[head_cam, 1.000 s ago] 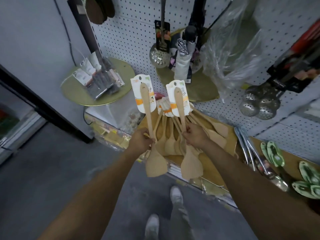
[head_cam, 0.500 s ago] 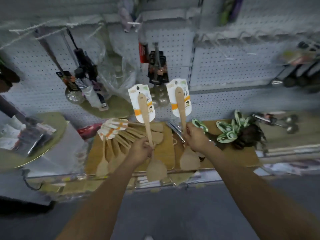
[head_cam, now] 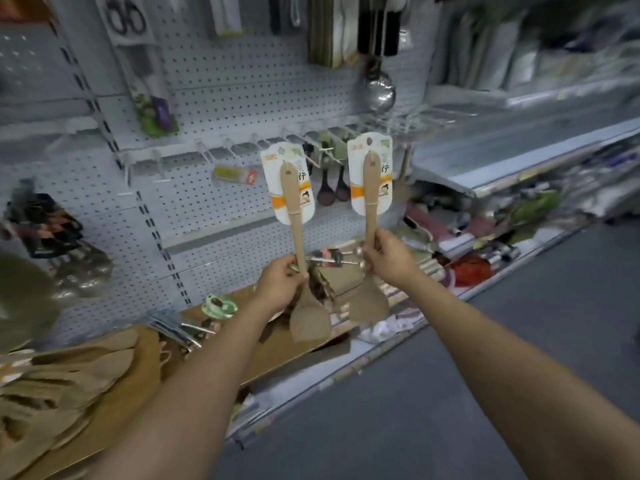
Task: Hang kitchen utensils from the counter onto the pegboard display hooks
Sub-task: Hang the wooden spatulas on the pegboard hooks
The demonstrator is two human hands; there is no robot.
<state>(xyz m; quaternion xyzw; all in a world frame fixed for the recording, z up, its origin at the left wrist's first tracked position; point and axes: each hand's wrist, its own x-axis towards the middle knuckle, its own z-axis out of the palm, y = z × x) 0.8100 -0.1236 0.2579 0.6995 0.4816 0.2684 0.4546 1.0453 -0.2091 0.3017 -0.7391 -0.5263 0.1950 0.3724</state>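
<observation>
My left hand [head_cam: 280, 287] grips the handle of a wooden spatula [head_cam: 297, 237] that stands upright, its white and orange card label at the top and its blade hanging below my fist. My right hand [head_cam: 389, 259] holds a second wooden spatula [head_cam: 370, 202] the same way, a little higher and to the right. Both labels sit just below a row of white pegboard hooks [head_cam: 242, 148] on the grey pegboard [head_cam: 221, 84]. A pile of more wooden spatulas [head_cam: 52, 382] lies on the counter at the lower left.
Dark spoons [head_cam: 334, 190] hang between the two labels. A steel ladle [head_cam: 379, 88] hangs above. Green utensils [head_cam: 220, 304] and metal tools [head_cam: 180, 329] lie on the brown counter [head_cam: 277, 355]. Slotted skimmers [head_cam: 79, 268] hang at the left. The grey aisle floor [head_cam: 502, 341] lies at the right.
The view has swung right and upward along the shelf. Both hands have carried their spatulas up from over the counter to the row of hooks. The pile of spatulas has dropped to the lower left.
</observation>
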